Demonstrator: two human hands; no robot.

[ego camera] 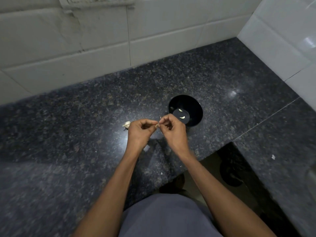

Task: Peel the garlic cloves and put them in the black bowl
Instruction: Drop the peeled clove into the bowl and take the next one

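Black and round, the bowl [185, 109] holds two smooth curved peeled cloves [182, 117]. Just left of it, my left hand [141, 132] and right hand [172, 130] both pinch one tiny clove [157, 125]. One papery garlic bulb [126, 124] sits farther left.

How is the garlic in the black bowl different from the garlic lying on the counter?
The pieces in the black bowl are two bare, pale, curved peeled cloves, lying apart. The garlic on the counter is one bigger lump, its papery skin still on, partly hidden behind the left hand. Both are whitish.
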